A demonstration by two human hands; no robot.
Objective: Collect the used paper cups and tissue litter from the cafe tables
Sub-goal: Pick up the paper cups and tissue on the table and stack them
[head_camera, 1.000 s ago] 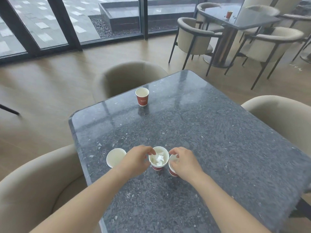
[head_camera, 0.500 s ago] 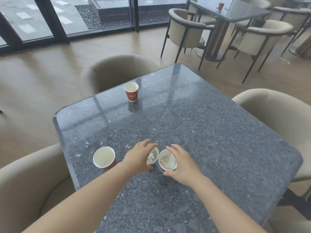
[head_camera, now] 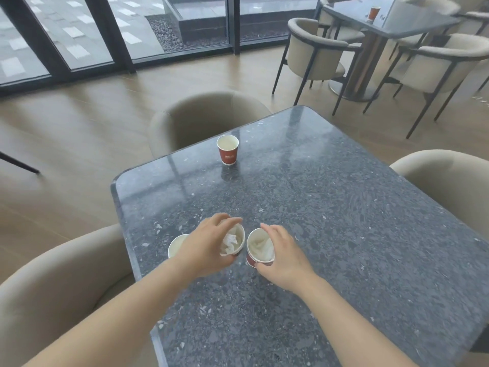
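Several red paper cups stand on the dark speckled table [head_camera: 330, 207]. My left hand [head_camera: 203, 247] grips a cup holding crumpled tissue [head_camera: 232, 241], tilted toward me. Right beside it, my right hand [head_camera: 284, 256] is wrapped around a second cup [head_camera: 258, 249] with white tissue inside. A third cup [head_camera: 176, 245], empty and white inside, sits just left of my left hand, partly hidden by it. A fourth red cup [head_camera: 227, 149] stands upright at the far side of the table.
Beige armchairs surround the table: one far [head_camera: 203, 115], one near left [head_camera: 60, 282], one right [head_camera: 447, 181]. Another table [head_camera: 412, 22] at the back right carries a red cup [head_camera: 374, 12], with more chairs around it. Glass doors line the back wall.
The two cups in my hands have separated slightly. My left hand has tilted its tissue cup and drifted left over the empty cup; my right hand's grip has slid down its cup's side.
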